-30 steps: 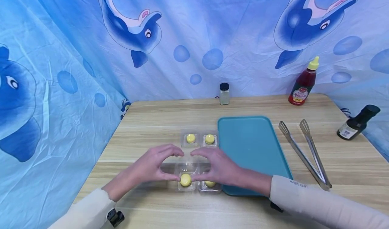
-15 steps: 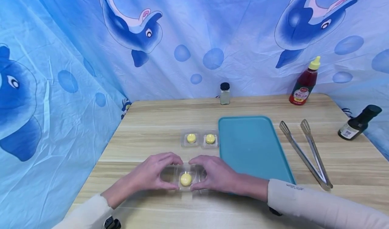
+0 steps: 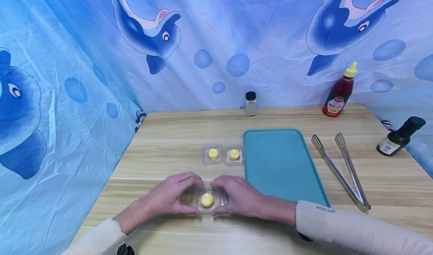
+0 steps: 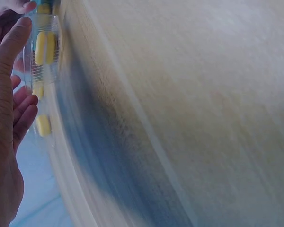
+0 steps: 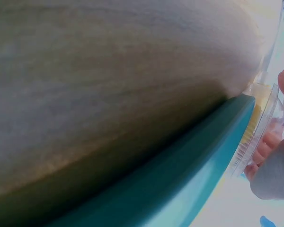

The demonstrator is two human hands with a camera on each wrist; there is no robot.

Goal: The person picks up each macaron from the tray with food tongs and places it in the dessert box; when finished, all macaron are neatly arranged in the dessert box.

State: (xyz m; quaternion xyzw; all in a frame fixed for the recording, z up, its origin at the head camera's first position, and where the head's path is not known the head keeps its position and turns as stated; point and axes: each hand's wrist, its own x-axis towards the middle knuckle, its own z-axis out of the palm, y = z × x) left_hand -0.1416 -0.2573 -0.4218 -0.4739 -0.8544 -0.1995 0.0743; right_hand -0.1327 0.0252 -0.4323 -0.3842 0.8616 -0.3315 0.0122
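In the head view a small clear plastic box (image 3: 215, 193) stands at the front middle of the table. A round yellow sweet, like a macaron (image 3: 207, 200), shows inside. My left hand (image 3: 170, 195) grips the box from the left, thumb at its near edge and fingers at its far edge. From the other side my right hand (image 3: 241, 195) holds it in the same way, over a second front box that it mostly hides. In the left wrist view the left hand (image 4: 4, 90) lies along the clear walls. The right wrist view shows the right hand's fingers (image 5: 265, 146) at clear plastic.
Two more clear boxes (image 3: 204, 158) with yellow sweets stand behind. A teal tray (image 3: 279, 164) lies right of them, then metal tongs (image 3: 348, 176). A small black-capped jar (image 3: 250, 104), a red sauce bottle (image 3: 337, 93) and a dark bottle (image 3: 395, 140) stand farther out.
The raised clear lid has swung down over the front box. Both hands have moved toward the body with it, from the far side to around the box's edges.
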